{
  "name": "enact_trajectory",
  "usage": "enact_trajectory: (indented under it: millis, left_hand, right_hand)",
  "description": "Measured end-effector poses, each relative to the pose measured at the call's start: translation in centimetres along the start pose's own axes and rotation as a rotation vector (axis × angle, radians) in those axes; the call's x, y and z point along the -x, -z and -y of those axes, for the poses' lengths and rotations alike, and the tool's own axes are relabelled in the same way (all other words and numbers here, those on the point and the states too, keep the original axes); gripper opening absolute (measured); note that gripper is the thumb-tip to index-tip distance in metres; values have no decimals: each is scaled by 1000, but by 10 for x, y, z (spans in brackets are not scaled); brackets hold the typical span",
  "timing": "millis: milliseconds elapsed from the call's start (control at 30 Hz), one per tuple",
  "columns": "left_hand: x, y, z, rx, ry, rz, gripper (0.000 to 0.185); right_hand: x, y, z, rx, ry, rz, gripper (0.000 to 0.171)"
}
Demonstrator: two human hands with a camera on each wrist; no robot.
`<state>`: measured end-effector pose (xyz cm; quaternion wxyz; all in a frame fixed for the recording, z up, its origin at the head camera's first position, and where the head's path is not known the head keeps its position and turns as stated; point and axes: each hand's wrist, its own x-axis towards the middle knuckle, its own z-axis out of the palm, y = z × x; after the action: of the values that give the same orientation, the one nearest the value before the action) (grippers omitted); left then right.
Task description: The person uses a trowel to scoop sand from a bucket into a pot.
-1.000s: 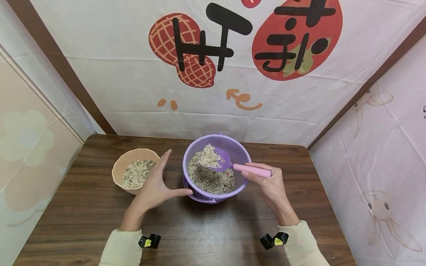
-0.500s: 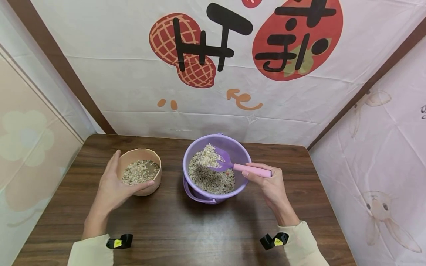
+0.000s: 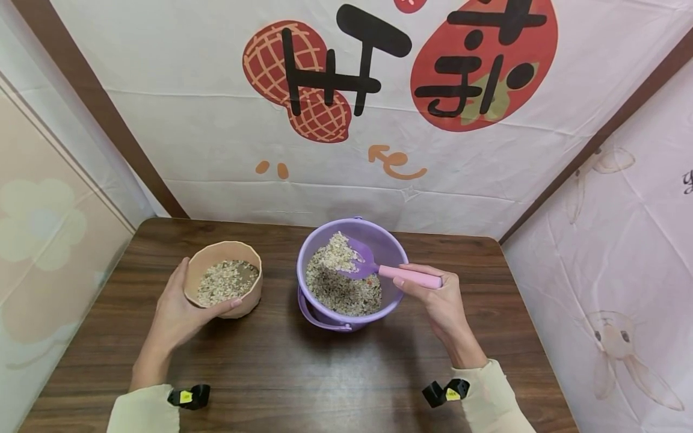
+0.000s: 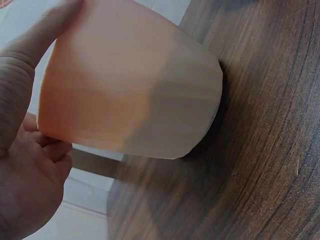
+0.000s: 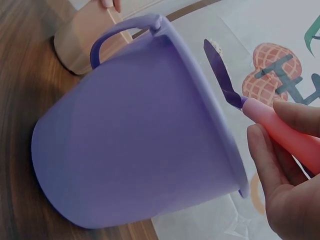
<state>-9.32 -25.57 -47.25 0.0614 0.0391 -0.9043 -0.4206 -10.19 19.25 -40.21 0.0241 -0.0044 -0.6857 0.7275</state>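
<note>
While the right hand (image 3: 441, 304) and its loaded scoop (image 3: 390, 272) have barely moved, the left hand (image 3: 181, 313) has swung from beside the bucket (image 3: 387, 245) to the bowl (image 3: 227, 251). Its thumb now lies across the near wall and its fingers wrap the side away from the bucket, so the bowl is probably steadied. It stands within those fingers, on the table (image 3: 281, 367). The right thumb and fingers pinch the handle; ahead of their tips the blade bears heaped grain (image 3: 340, 252), above the bucket's rim. That rim passes just beside the right fingertips; whether they touch, I cannot tell. Between left thumb and bucket lies a gap, edged by the drooping bail (image 3: 310, 319).
</note>
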Motion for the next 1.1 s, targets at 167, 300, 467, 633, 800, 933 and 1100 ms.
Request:
enact_trajectory:
  millis: [167,300,467,633,800,933,1100]
  left_hand:
    - [0,0,3,10,4,-4,135]
    - [1,1,4,21,8,-5,135]
    - [0,1,4,28,9,-12,134]
    - [0,-1,4,29,13,-16,134]
    - [-1,0,2,21,31,-3,135]
    - [0,-1,3,19,37,1,135]
    - [1,-1,5,32,37,-2,135]
  right_hand:
    - [1,-10,9,-18,-1,50,43]
    - [0,-26,17,-22,-18,72,45]
    - [-4,-50,25,-35,-20,128,39]
    - [-9,-77,27,-9,-21,158,36]
    - [-17,-103,23,0,-26,206,33]
    - [-24,-120,19,10,-20,228,31]
    - [-32,-137,17,131,-21,233,26]
